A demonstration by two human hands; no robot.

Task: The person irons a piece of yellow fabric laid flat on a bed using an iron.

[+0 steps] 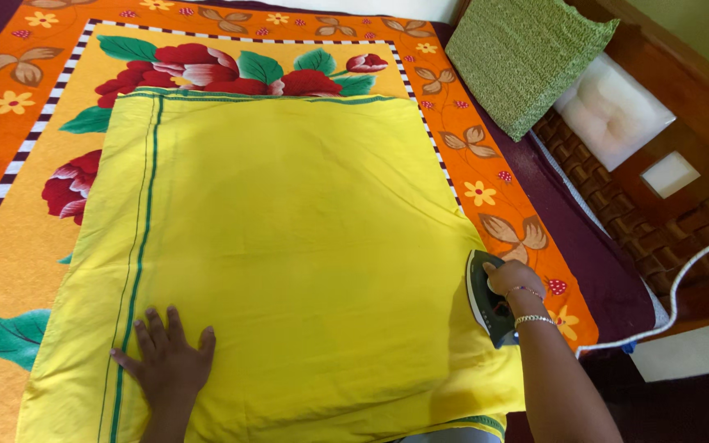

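Observation:
A large yellow cloth [289,246] with green stripes along its left edge lies spread flat over an orange flowered bedsheet [34,107]. My left hand [167,357] presses flat on the cloth near its lower left, fingers apart. My right hand [512,283] grips the handle of a dark clothes iron [481,295] that sits on the cloth's right edge. Bracelets circle my right wrist.
A green textured cushion [527,53] leans at the upper right. A white cord [683,283] runs from the iron off to the right. A brown wooden headboard [658,213] with a white pad borders the bed's right side.

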